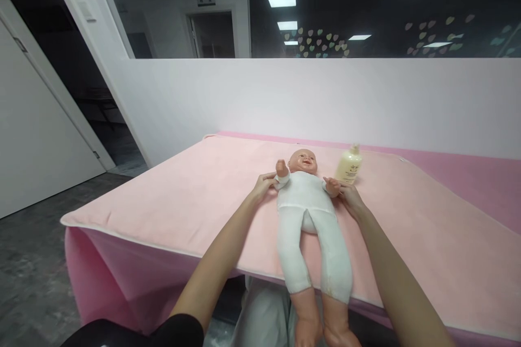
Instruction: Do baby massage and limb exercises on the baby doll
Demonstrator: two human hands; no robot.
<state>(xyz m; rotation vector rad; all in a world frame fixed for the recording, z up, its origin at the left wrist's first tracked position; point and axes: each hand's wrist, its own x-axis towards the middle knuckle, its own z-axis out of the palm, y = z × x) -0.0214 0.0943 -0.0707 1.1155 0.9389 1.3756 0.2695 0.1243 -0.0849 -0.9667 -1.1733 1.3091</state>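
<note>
A baby doll with a white cloth body lies on its back on the pink table cover, head toward the wall and lower legs hanging over the front edge. My left hand is closed on the doll's arm at the left, near the wrist. At the doll's other arm, my right hand is closed by the small hand, its fingertips partly hidden. Just behind my right hand stands a pale yellow pump bottle, upright and apart from the doll.
The light pink cover lies over a darker pink cloth on the table. A white wall with a window above borders the far side. At the left are a white door and a dark doorway. My legs are under the front edge.
</note>
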